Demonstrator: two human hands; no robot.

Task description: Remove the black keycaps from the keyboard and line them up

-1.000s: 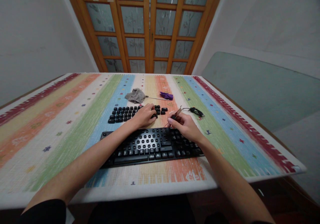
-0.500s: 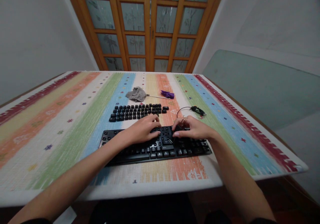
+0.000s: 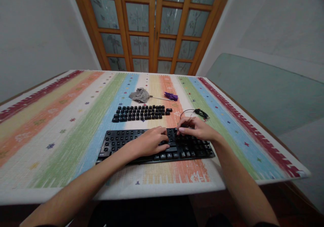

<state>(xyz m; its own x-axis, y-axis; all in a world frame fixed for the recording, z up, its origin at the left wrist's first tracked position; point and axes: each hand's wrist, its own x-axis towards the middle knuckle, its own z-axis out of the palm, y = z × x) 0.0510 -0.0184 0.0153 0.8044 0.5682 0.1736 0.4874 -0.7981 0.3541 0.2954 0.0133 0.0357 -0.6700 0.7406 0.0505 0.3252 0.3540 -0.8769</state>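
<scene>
A black keyboard (image 3: 141, 158) lies in front of me, with its upper left keys off and bare switch mounts showing. On its middle rests my left hand (image 3: 153, 141), palm down; its thumb and bent fingers are apart and touch the keyboard near the large Enter-side keys. My right hand (image 3: 193, 127) is over the keyboard's upper right part, thumb and fingers pinched together. What sits in that pinch is dark, small and mostly hidden. Beyond the keyboard, the removed black keycaps (image 3: 141, 113) stand in neat rows on the striped tablecloth (image 3: 63, 146).
Behind the keycaps lie a grey cloth (image 3: 140, 95), a thin rod (image 3: 162, 99) and a purple bundle (image 3: 171, 96). A coiled black cable (image 3: 201, 113) is right of them, beyond my right hand. The table's front edge (image 3: 157, 195) is close to me.
My left hand has shifted slightly right and nearer to me across the keyboard. My right hand has risen a little, away from the keys. Thin light prongs seen below it earlier no longer show.
</scene>
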